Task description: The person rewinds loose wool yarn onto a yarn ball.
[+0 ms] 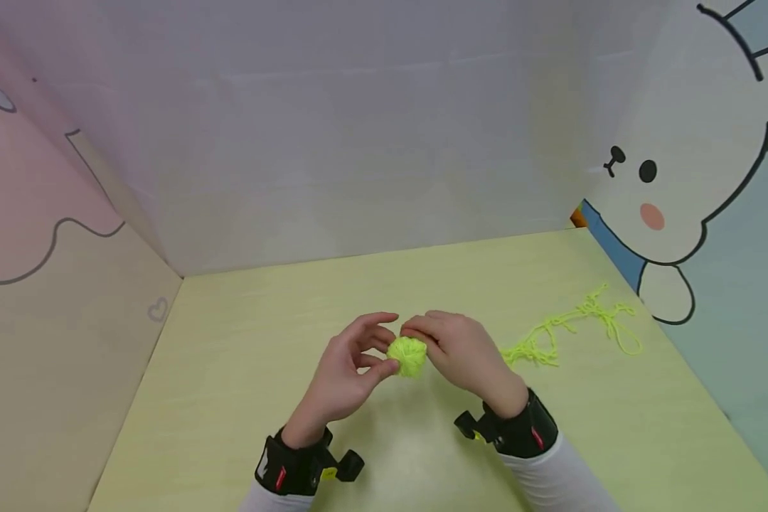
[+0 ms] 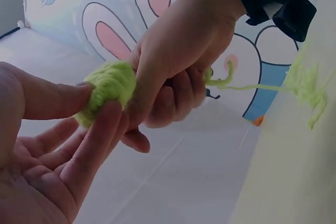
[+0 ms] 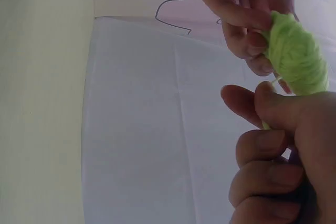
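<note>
A small neon yellow-green ball of yarn [image 1: 407, 356] is pinched between the thumb and fingers of my left hand [image 1: 343, 373], above the table. Close against its right side, my right hand [image 1: 464, 352] has its fingers curled around a yarn strand [image 3: 276, 79]. In the right wrist view a short bit of this strand shows between the ball and my right thumb. The left wrist view shows yarn [image 2: 252, 86] coming out behind my right fist and running toward a loose tangle of yarn [image 1: 537, 345] on the table. My right palm is hidden.
The pale yellow table [image 1: 256, 320] meets a whitish back wall [image 1: 358, 142]. Printed cartoon panels stand at the left and right, the right one with a bear-like face [image 1: 678, 199]. Black camera straps [image 1: 294, 462] circle both wrists.
</note>
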Motion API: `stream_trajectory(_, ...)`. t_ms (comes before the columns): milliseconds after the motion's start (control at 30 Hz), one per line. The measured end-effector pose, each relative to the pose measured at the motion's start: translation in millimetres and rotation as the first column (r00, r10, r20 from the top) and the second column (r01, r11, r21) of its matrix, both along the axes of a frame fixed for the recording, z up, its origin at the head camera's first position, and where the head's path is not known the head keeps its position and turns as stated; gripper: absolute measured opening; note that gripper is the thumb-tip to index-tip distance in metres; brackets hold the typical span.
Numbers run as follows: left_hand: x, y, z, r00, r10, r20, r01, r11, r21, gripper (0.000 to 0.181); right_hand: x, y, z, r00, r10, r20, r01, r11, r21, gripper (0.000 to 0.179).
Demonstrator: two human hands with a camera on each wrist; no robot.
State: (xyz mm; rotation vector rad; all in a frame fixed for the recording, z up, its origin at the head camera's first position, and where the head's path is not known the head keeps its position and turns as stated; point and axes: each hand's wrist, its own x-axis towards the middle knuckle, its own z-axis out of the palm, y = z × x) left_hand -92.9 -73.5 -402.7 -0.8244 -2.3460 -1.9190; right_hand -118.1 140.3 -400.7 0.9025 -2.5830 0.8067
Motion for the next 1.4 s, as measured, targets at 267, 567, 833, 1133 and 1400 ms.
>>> stream_trajectory(267, -4.0, -5.2, -0.7, 0.978, 0.107, 0.180, -0.163, 0.929, 0.333, 0.052, 7.0, -6.4, 1.0, 0.974, 0.081, 0.212, -0.111, 0.985, 0.132, 0.014)
stream_trajectory(567, -17.9, -13.9, -12.5, 0.895, 0.415, 0.164, -0.446, 0.822, 0.354, 0.048, 21.8, -7.6, 10.1, 0.938, 0.226, 0.262, -0.264, 0.957, 0.119, 0.023)
stream_trajectory(833, -23.8, -15.2, -22.6, 0.914, 0.398, -0.076, -0.402, 0.914, -0.050, 0.063, 26.1, 4.6, 20.3, 0.968, 0.252, -0.012, -0.252, 0.968, -0.006, 0.018)
stream_trajectory(1133, -4.5, -10.7, 8.7, 0.975, -0.169, -0.142, 0.133, 0.963, -0.234, 0.072, 13.0, 14.6, 17.8, 0.975, 0.105, -0.195, -0.133, 0.982, -0.136, 0.007)
stream_trajectory(1400, -0.5, -16.0, 9.9, 0.958, -0.282, -0.057, 0.278, 0.958, -0.066, 0.074, 2.9, 16.3, 9.2, 0.991, -0.028, -0.129, 0.008, 0.987, -0.158, 0.009)
